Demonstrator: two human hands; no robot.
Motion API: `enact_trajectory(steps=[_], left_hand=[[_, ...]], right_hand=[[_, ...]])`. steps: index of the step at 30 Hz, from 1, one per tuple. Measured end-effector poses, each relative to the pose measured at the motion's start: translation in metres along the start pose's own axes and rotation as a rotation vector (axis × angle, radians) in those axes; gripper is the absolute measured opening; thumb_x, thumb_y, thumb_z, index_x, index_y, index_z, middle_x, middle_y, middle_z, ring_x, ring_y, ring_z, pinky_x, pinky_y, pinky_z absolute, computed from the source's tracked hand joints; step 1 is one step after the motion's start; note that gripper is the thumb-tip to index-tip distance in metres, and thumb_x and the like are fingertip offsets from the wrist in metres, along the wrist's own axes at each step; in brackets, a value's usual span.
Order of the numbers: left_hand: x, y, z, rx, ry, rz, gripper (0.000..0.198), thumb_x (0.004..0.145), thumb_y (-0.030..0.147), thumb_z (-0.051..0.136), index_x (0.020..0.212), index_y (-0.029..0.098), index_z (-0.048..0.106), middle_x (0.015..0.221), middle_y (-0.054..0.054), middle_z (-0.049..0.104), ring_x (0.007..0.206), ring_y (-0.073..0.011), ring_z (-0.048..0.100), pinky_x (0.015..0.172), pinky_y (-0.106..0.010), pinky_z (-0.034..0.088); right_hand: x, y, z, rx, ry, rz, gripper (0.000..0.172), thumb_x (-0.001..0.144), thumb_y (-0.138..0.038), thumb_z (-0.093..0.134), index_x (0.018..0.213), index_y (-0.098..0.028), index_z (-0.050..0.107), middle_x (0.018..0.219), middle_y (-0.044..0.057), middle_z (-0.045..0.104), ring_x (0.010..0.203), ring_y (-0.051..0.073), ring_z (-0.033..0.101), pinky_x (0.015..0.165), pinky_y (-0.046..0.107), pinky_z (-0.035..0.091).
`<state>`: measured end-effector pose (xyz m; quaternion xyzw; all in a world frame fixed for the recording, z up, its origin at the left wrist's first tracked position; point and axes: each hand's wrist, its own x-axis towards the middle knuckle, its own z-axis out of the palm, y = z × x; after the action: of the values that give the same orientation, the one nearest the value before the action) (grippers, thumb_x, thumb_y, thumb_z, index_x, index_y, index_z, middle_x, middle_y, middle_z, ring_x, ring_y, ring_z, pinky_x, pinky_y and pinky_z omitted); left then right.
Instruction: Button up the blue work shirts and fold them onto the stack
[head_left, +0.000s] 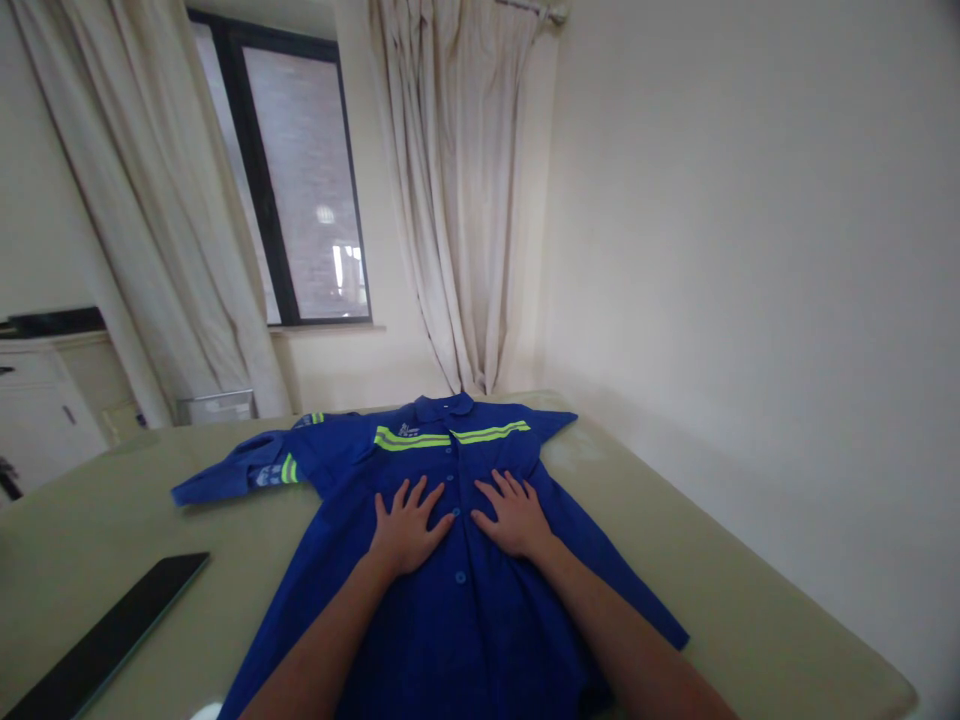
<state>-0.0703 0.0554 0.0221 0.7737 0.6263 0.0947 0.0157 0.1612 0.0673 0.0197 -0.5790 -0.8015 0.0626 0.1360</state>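
Observation:
A blue work shirt (pixel 420 620) lies front side up, its collar at the far end and a row of buttons down the middle. Yellow-green reflective stripes cross its chest. Flat on the cloth left of the buttons rests my left hand (pixel 409 525), fingers spread. My right hand (pixel 514 515) lies spread on the other side of the button line, also holding nothing. One sleeve (pixel 240 472) with a reflective band stretches out to the left. Part of the other sleeve shows beyond my right forearm. The hem runs out of view at the bottom.
The shirt is on a pale green table (pixel 750 580) set near the right wall (pixel 750 250). A long black flat object (pixel 112 635) lies at the table's left. Behind are curtains (pixel 457 180), a window (pixel 300 180) and a white cabinet (pixel 37 410).

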Motion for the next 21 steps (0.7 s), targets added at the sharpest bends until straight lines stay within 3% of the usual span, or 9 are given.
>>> enact_trajectory(steps=[3, 8, 11, 13, 17, 21], left_hand=[[0.008, 0.002, -0.007, 0.006, 0.064, 0.012, 0.060, 0.098, 0.061, 0.040, 0.149, 0.032, 0.049, 0.160, -0.010, 0.044, 0.148, -0.0411, 0.033, 0.113, -0.076, 0.021], [-0.001, 0.020, -0.019, 0.031, 0.113, 0.066, 0.038, 0.102, 0.024, 0.037, 0.123, 0.022, 0.068, 0.132, -0.011, 0.067, 0.126, -0.0267, 0.057, 0.109, -0.047, 0.041], [-0.022, 0.038, -0.018, 0.050, 0.077, 0.047, 0.042, 0.094, 0.008, 0.039, 0.122, 0.020, 0.069, 0.128, -0.012, 0.069, 0.118, -0.0290, 0.062, 0.099, -0.047, 0.049], [-0.042, 0.050, -0.013, 0.040, 0.068, 0.035, 0.047, 0.093, 0.008, 0.040, 0.130, 0.021, 0.065, 0.138, -0.012, 0.065, 0.124, -0.0305, 0.060, 0.101, -0.049, 0.049], [-0.078, 0.063, -0.003, -0.079, 0.103, 0.085, 0.047, 0.101, 0.029, 0.039, 0.145, 0.023, 0.054, 0.150, -0.009, 0.057, 0.138, -0.0278, 0.051, 0.118, -0.052, 0.037], [-0.082, 0.058, -0.003, -0.133, 0.075, 0.136, 0.048, 0.101, 0.038, 0.043, 0.148, 0.034, 0.049, 0.156, -0.005, 0.050, 0.145, -0.0277, 0.043, 0.123, -0.058, 0.027]], right_hand=[[0.013, 0.002, 0.001, -0.012, -0.003, 0.021, 0.065, 0.097, -0.069, 0.040, 0.154, -0.038, 0.041, 0.166, 0.007, 0.031, 0.153, 0.031, 0.022, 0.120, 0.054, 0.012], [0.027, 0.006, -0.001, -0.024, -0.008, 0.032, 0.064, 0.097, -0.069, 0.038, 0.154, -0.039, 0.041, 0.166, 0.006, 0.031, 0.153, 0.031, 0.023, 0.120, 0.053, 0.013], [0.033, 0.010, 0.000, -0.027, -0.009, 0.038, 0.063, 0.098, -0.067, 0.039, 0.153, -0.038, 0.043, 0.165, 0.006, 0.032, 0.153, 0.031, 0.025, 0.120, 0.053, 0.014], [0.037, 0.012, 0.001, -0.028, 0.002, 0.034, 0.062, 0.097, -0.066, 0.040, 0.152, -0.037, 0.044, 0.165, 0.007, 0.033, 0.152, 0.031, 0.026, 0.120, 0.053, 0.015], [0.041, 0.015, 0.003, -0.042, 0.074, 0.014, 0.060, 0.098, -0.061, 0.044, 0.148, -0.029, 0.051, 0.159, 0.010, 0.043, 0.148, 0.030, 0.035, 0.119, 0.050, 0.018], [0.036, 0.014, -0.006, -0.027, 0.278, -0.092, 0.046, 0.099, -0.047, 0.047, 0.136, -0.021, 0.060, 0.143, 0.012, 0.059, 0.134, 0.025, 0.049, 0.118, 0.042, 0.021]])
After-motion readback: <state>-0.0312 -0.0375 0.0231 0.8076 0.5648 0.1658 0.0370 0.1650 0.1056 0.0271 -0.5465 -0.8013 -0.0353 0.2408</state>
